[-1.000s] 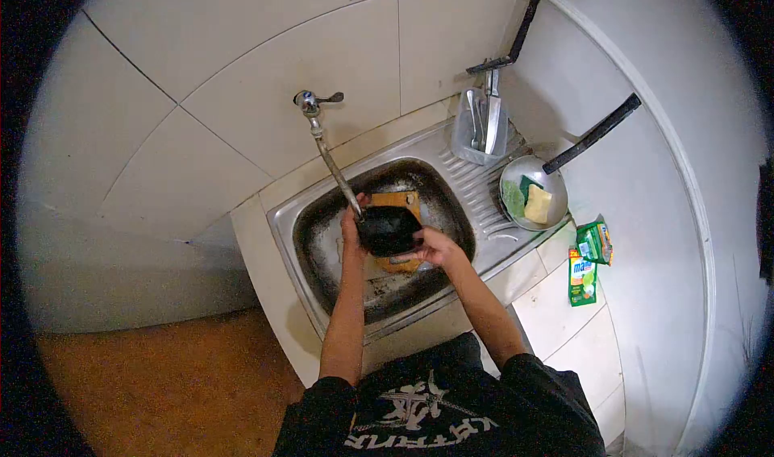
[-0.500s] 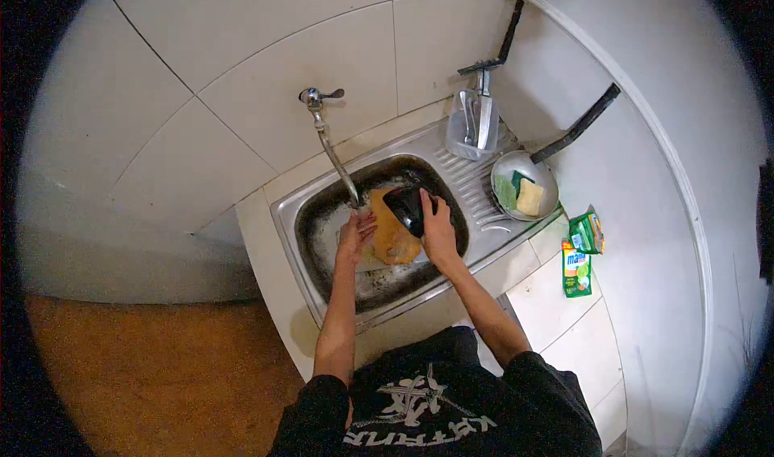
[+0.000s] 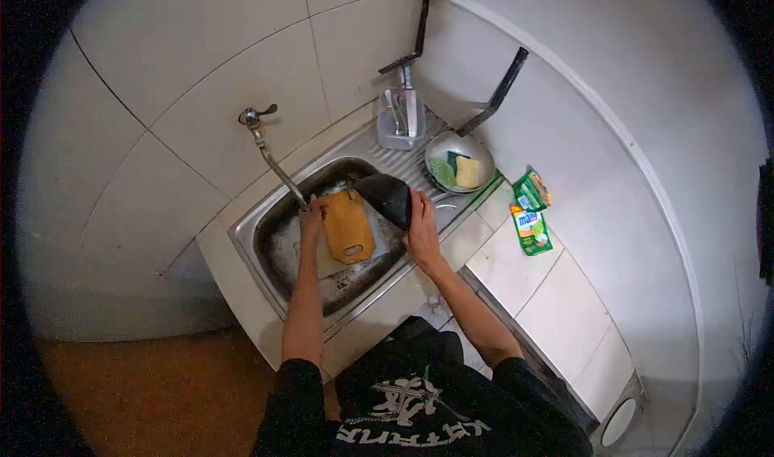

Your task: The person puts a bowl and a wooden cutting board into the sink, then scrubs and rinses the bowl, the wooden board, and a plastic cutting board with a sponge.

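Note:
My right hand (image 3: pixel 421 230) grips a black bowl-like vessel (image 3: pixel 387 199), tilted on its side over the right part of the sink basin (image 3: pixel 278 251). Just below the tip of the metal faucet (image 3: pixel 278 167) is my left hand (image 3: pixel 312 215), near the left edge of an orange-brown board (image 3: pixel 347 225); whether its fingers hold anything is too small to tell. The board lies in the basin, its slotted handle toward me, with something pale and flat partly under it.
On the ridged drainboard stand a clear container (image 3: pixel 401 139) with utensils and a metal pan (image 3: pixel 482 152) holding a yellow sponge (image 3: pixel 467 172) and green scrubbers. Green packets (image 3: pixel 532 230) lie on the tiled counter (image 3: pixel 516 267). Black brackets jut from the wall.
The view has shifted, so the sink appears further left. My right hand has turned the black vessel and moved it off the board toward the right rim. The board is now more fully visible.

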Action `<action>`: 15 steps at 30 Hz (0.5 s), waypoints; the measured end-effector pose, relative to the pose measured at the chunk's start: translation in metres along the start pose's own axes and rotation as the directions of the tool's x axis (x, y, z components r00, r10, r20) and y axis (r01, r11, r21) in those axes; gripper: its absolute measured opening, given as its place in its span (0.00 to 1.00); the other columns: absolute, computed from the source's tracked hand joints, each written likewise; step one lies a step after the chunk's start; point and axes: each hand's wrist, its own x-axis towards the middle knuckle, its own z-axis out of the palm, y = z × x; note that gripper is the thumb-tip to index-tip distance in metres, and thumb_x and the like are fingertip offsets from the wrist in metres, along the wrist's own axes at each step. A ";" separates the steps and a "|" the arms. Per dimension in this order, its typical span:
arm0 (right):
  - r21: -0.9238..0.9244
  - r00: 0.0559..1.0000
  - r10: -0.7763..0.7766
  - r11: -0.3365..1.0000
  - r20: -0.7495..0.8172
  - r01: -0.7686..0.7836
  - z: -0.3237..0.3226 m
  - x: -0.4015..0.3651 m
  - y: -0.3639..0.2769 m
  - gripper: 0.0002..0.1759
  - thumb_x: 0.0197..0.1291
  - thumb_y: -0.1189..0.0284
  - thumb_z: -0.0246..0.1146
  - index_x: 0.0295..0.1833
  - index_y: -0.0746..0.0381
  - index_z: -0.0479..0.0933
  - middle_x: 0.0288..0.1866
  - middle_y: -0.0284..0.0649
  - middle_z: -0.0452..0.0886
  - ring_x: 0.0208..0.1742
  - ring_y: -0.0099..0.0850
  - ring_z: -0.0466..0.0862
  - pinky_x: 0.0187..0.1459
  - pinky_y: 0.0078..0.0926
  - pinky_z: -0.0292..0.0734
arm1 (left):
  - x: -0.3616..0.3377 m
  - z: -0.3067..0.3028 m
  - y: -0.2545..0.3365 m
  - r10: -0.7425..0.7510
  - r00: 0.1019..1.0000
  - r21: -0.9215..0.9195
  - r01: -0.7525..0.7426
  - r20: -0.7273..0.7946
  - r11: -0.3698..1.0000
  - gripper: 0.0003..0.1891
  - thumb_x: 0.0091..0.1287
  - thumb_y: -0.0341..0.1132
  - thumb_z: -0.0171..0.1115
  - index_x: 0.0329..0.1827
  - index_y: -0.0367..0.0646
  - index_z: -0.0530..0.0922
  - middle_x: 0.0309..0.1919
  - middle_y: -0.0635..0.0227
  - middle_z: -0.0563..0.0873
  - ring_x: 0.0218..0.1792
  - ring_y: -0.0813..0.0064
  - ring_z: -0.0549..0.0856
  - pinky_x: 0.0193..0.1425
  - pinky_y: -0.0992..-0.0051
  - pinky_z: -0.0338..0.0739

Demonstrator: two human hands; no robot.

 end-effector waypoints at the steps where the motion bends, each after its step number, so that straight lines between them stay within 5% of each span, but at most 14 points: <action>1: -0.012 1.000 0.000 1.000 -0.002 0.000 -0.006 -0.001 -0.004 0.40 0.39 0.88 0.52 0.64 0.67 0.52 0.57 0.58 0.58 0.58 0.54 0.62 0.59 0.40 0.60 | 0.001 0.000 0.000 -0.007 0.999 -0.030 0.006 -0.034 1.000 0.22 0.68 0.48 0.45 0.26 0.40 0.76 0.16 0.72 0.75 0.17 0.81 0.71 0.23 0.79 0.65; 3: 0.043 0.989 0.146 0.988 0.008 -0.146 -0.013 -0.002 -0.009 0.41 0.36 0.90 0.50 0.63 0.68 0.51 0.57 0.59 0.58 0.59 0.55 0.60 0.60 0.40 0.58 | 0.017 0.002 -0.024 0.032 0.998 -0.024 -0.034 -0.055 0.999 0.21 0.67 0.49 0.47 0.25 0.40 0.75 0.16 0.71 0.75 0.17 0.80 0.72 0.23 0.78 0.66; 6: -0.011 0.994 0.106 0.994 -0.027 -0.106 -0.012 0.003 0.005 0.40 0.35 0.90 0.48 0.62 0.70 0.52 0.55 0.60 0.59 0.57 0.56 0.61 0.60 0.41 0.57 | 0.028 0.003 -0.031 0.181 0.972 -0.065 -0.193 -0.151 0.979 0.21 0.66 0.49 0.50 0.23 0.40 0.73 0.16 0.70 0.75 0.17 0.79 0.73 0.23 0.77 0.67; 8: -0.017 0.991 0.126 0.992 -0.050 -0.127 -0.014 0.015 0.004 0.39 0.35 0.89 0.48 0.61 0.70 0.53 0.54 0.61 0.59 0.56 0.57 0.61 0.59 0.41 0.58 | 0.033 -0.001 -0.034 0.020 0.996 -0.092 -0.029 -0.087 0.995 0.20 0.64 0.48 0.52 0.22 0.40 0.71 0.15 0.70 0.75 0.17 0.78 0.73 0.22 0.77 0.68; 12: -0.048 0.977 0.146 0.987 -0.155 -0.155 -0.019 0.065 0.009 0.35 0.38 0.86 0.49 0.59 0.72 0.54 0.51 0.62 0.62 0.52 0.57 0.64 0.56 0.43 0.59 | 0.051 0.000 -0.063 -0.001 0.992 -0.396 -0.048 -0.122 0.917 0.19 0.61 0.45 0.56 0.19 0.40 0.69 0.14 0.68 0.74 0.17 0.77 0.75 0.24 0.74 0.70; 14: -0.061 0.961 0.173 0.980 -0.218 -0.190 -0.022 0.103 0.013 0.33 0.40 0.83 0.50 0.58 0.73 0.54 0.50 0.63 0.63 0.52 0.57 0.65 0.56 0.43 0.59 | 0.038 0.004 -0.045 -0.032 0.977 0.228 0.081 -0.211 0.970 0.15 0.59 0.40 0.57 0.19 0.39 0.72 0.15 0.65 0.76 0.17 0.76 0.76 0.25 0.72 0.72; 15: -0.057 0.953 0.193 0.976 -0.233 -0.212 -0.023 0.123 0.016 0.32 0.41 0.81 0.51 0.57 0.73 0.55 0.50 0.63 0.63 0.52 0.57 0.65 0.56 0.44 0.59 | 0.039 0.007 -0.047 -0.038 0.974 0.224 0.089 -0.225 0.971 0.15 0.59 0.40 0.57 0.19 0.39 0.72 0.15 0.65 0.76 0.17 0.76 0.76 0.25 0.72 0.72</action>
